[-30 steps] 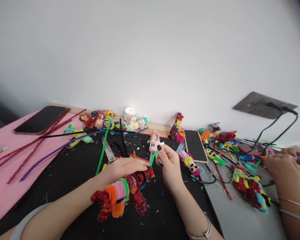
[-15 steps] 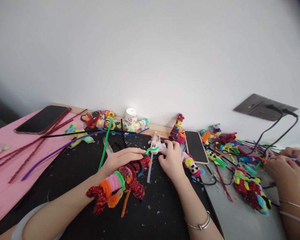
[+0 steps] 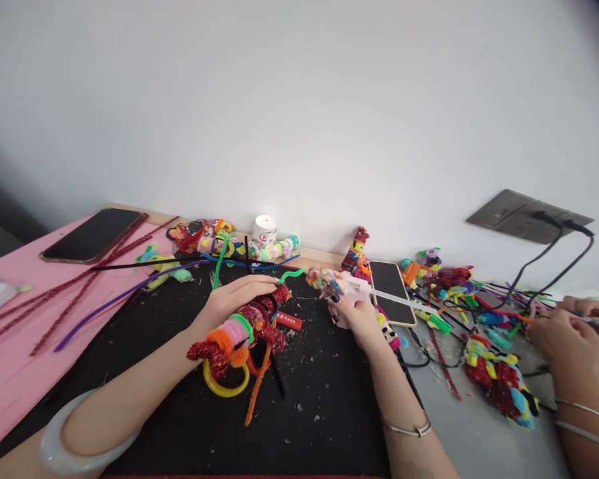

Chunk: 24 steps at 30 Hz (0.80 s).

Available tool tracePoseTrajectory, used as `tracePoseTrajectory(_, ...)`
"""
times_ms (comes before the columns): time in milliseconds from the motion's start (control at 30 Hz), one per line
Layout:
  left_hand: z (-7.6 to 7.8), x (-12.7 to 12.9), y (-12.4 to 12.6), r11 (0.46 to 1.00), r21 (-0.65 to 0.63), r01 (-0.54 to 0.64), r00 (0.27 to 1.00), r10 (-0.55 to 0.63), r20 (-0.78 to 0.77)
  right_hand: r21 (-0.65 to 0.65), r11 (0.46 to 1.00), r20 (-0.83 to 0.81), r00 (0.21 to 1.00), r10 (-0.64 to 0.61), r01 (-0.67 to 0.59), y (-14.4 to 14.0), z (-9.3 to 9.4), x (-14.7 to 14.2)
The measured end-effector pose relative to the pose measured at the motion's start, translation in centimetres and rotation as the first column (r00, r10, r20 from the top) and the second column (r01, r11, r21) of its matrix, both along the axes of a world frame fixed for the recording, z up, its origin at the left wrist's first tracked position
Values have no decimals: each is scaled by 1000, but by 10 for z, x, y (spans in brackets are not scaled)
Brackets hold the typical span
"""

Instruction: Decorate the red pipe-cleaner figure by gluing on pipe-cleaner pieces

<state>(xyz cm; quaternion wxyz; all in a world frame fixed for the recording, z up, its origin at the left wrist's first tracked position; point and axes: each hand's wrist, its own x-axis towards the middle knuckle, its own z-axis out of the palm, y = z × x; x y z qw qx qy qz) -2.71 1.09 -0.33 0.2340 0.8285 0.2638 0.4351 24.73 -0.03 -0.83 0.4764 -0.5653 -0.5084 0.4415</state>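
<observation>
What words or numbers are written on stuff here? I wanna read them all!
None can be read.
Small white pot by the wall: red mark on its label, too blurred to read.
Small red piece on the black mat: pale marks, too small to read.
Both phones: dark screens.

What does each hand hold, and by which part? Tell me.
The left hand grips the pipe-cleaner figure by its red upper end. The right hand holds the pink glue gun by its handle.

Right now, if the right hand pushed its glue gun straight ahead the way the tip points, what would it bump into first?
Probably the green pipe cleaner curling off the fuzzy figure under the left hand. The right hand aims the glue gun leftward; depth is unclear.
</observation>
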Motion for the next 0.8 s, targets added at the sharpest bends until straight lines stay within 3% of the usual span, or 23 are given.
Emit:
tracePoseTrajectory(67, 1, -2, 2, 1000, -8, -16, 999, 16, -36, -46, 997, -66, 996, 61, -64, -3, 1, -2)
tracePoseTrajectory(267, 3, 0, -1, 999, -15, -29, 996, 28, -81, -67, 993, -128, 988, 86, -96, -7, 9, -15)
tracePoseTrajectory(800, 3, 2, -3, 999, -28, -39, 995, 36, -95, -112, 987, -97, 990, 104, -115, -5, 6, -16)
